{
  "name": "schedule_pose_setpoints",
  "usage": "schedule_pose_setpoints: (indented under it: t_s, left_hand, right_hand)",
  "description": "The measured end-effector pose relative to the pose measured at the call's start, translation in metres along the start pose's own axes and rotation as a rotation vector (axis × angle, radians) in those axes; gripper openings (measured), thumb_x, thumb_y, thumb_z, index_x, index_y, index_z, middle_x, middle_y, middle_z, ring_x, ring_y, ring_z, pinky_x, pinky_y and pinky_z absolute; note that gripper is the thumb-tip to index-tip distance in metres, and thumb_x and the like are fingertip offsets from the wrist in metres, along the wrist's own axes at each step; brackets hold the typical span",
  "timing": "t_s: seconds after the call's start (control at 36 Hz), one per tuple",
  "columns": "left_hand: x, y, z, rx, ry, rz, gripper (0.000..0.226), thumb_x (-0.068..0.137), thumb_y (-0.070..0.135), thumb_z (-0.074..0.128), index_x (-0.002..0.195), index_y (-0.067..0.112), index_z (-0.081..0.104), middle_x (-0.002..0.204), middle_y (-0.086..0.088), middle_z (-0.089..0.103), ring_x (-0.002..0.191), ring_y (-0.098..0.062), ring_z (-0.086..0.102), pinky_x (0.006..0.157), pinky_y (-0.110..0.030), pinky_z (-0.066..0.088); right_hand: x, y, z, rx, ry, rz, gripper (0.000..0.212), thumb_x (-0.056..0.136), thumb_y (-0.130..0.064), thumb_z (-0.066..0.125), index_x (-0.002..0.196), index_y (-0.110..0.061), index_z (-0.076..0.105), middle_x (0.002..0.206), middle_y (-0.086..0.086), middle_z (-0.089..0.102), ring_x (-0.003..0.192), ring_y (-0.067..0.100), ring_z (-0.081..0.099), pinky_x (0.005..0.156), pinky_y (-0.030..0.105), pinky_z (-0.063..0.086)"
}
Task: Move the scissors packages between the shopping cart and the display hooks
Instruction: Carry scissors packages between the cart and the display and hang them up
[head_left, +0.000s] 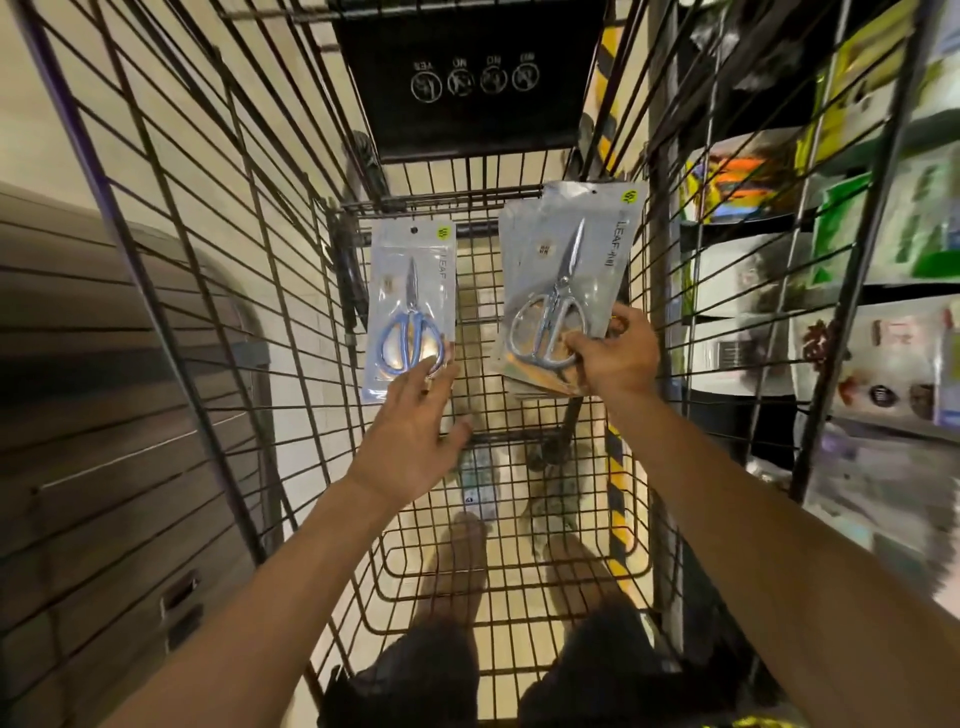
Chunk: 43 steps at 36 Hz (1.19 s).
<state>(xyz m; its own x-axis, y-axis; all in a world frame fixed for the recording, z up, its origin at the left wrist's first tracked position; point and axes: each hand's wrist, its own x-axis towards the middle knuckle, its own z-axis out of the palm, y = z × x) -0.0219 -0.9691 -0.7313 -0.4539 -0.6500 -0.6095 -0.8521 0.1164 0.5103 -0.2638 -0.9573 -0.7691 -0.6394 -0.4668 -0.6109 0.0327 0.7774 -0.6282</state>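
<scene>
Scissors packages in both hands above the cart basket

Scissors packages are up over the shopping cart, one in each hand, both upright with the hang holes at the top. The left hand pinches the bottom corner of the blue-handled scissors package between thumb and fingers; the palm is loose and only the fingertips bear on the plastic. The right hand is clenched on the lower edge of a stack of silver-handled scissors packages, thumb across the front over the handle loops, fingers hidden behind. How many packs the stack holds I cannot tell. The display shelves stand just beside the cart on the right; no bare hook is clear in the blur there.

To do this step well, I would judge it best to deal with one hand at a time. The left-hand pinch is light and low, so the pack may swing or slip; a firmer grip nearer the middle would steady it. For hanging, keep the hole uppermost and square to the hook. For laying down, lower the packs flat onto the wire floor of the basket, lest a thin edge slide through the grid.
</scene>
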Motion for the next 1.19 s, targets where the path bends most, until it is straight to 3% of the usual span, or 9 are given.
schedule_pose_setpoints:
  t_s: [0.17,0.25,0.39,0.5,0.61,0.72,0.89,1.03,1.19]
  left_hand:
    - [-0.002,-0.003,-0.002,-0.066,-0.002,0.017,0.067,0.101,0.038,0.056,0.16,0.025,0.027,0.165,-0.004,0.022,0.154,-0.02,0.016,0.122,-0.039,0.026]
    - [-0.003,-0.004,-0.008,-0.134,0.0,0.038,0.067,0.101,0.04,0.055,0.16,0.028,0.025,0.163,0.001,0.027,0.152,-0.015,0.021,0.123,-0.037,0.029]
    - [-0.005,0.015,-0.023,-0.494,0.006,-0.021,0.072,0.097,0.032,0.065,0.159,0.029,0.027,0.153,0.012,0.042,0.133,0.001,0.044,0.1,0.002,0.031]
    - [-0.006,0.03,-0.028,-0.894,0.036,-0.114,0.089,0.086,0.02,0.076,0.157,0.038,0.025,0.138,0.014,0.056,0.114,0.005,0.063,0.09,-0.015,0.052]
    - [-0.011,0.033,-0.025,-0.992,0.084,-0.149,0.094,0.08,0.019,0.081,0.149,0.051,0.027,0.117,0.02,0.071,0.114,-0.003,0.067,0.098,-0.032,0.055]
    - [-0.015,0.034,-0.022,-1.042,0.182,-0.18,0.093,0.085,-0.001,0.077,0.151,0.041,0.027,0.13,0.001,0.069,0.118,-0.017,0.068,0.104,-0.046,0.053]
    - [-0.02,0.031,-0.022,-1.098,0.25,-0.216,0.101,0.086,-0.01,0.072,0.159,0.038,0.022,0.135,0.001,0.066,0.122,-0.021,0.066,0.103,-0.054,0.053]
    - [-0.024,0.031,-0.028,-1.029,0.315,-0.215,0.096,0.091,-0.01,0.066,0.158,0.041,0.02,0.137,0.004,0.064,0.12,-0.013,0.067,0.103,-0.053,0.053]
    - [-0.023,0.024,-0.036,-1.025,0.418,-0.196,0.092,0.091,-0.016,0.061,0.159,0.03,0.02,0.139,0.015,0.058,0.124,0.001,0.06,0.102,-0.025,0.051]
  right_hand:
    - [-0.017,0.003,-0.004,0.013,-0.061,-0.074,0.047,0.091,-0.01,0.068,0.129,-0.026,0.045,0.122,0.0,0.063,0.104,0.022,0.068,0.078,0.052,0.063]
    - [-0.03,0.0,-0.01,0.066,-0.078,-0.074,0.045,0.095,-0.01,0.063,0.13,-0.033,0.045,0.127,0.003,0.063,0.107,0.026,0.069,0.075,0.051,0.064]
    - [-0.06,-0.007,-0.03,0.174,-0.176,-0.031,0.048,0.097,-0.003,0.059,0.137,-0.027,0.046,0.103,-0.012,0.066,0.079,0.002,0.073,0.059,0.026,0.06]
    - [-0.082,-0.001,-0.039,0.149,-0.37,0.033,0.057,0.094,-0.017,0.068,0.145,-0.032,0.046,0.121,-0.01,0.069,0.099,0.006,0.072,0.078,0.037,0.064]
    - [-0.098,0.002,-0.037,0.212,-0.551,0.116,0.039,0.095,-0.011,0.063,0.127,-0.033,0.055,0.101,-0.015,0.072,0.082,-0.005,0.072,0.061,0.017,0.057]
    - [-0.103,0.004,-0.028,0.231,-0.64,0.133,0.038,0.096,-0.007,0.062,0.112,-0.041,0.055,0.114,-0.008,0.07,0.086,-0.003,0.073,0.063,0.016,0.056]
    - [-0.102,-0.001,-0.022,0.18,-0.648,0.099,0.047,0.098,-0.008,0.062,0.136,-0.034,0.05,0.116,-0.006,0.071,0.09,-0.001,0.073,0.066,0.017,0.057]
    - [-0.084,-0.006,-0.02,-0.001,-0.54,0.003,0.055,0.093,-0.025,0.07,0.143,-0.028,0.047,0.134,-0.006,0.062,0.109,0.006,0.065,0.091,0.027,0.053]
    - [-0.038,-0.003,-0.007,-0.174,-0.168,-0.199,0.069,0.09,-0.026,0.072,0.15,-0.03,0.036,0.143,0.002,0.049,0.128,0.019,0.051,0.099,0.037,0.054]
